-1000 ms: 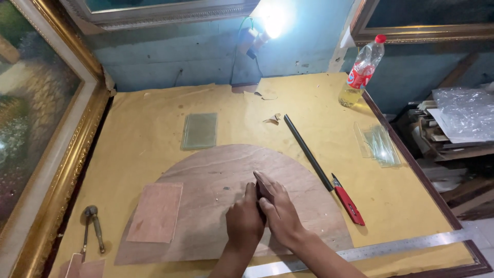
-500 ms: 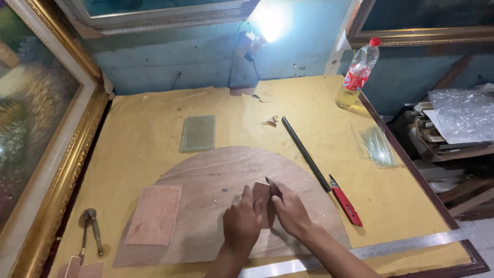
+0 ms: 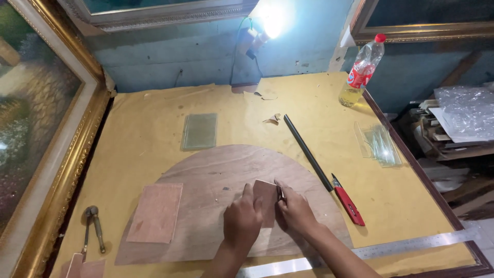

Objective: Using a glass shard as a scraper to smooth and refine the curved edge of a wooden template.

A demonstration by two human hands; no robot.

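Both my hands rest near the front of a half-round wooden board (image 3: 216,170) on a yellow-covered table (image 3: 144,118). My left hand (image 3: 242,221) grips the left edge of a small brown rectangular panel (image 3: 266,198). My right hand (image 3: 296,211) holds its right edge, fingers curled over it, with a small metal bit just visible at the fingertips. The panel lies flat or nearly flat on the board between the two hands.
A second brown panel (image 3: 156,212) lies on the board's left. Glass panes (image 3: 199,131) lie behind, more glass strips (image 3: 378,143) at right. A black rod (image 3: 307,152), red-handled cutter (image 3: 348,206), steel ruler (image 3: 411,244), pliers (image 3: 94,226), plastic bottle (image 3: 360,72), gold picture frame (image 3: 67,170) surround.
The hands shifted from holding a dark tool upright on the board to gripping the small brown panel between them. The view tilted slightly.
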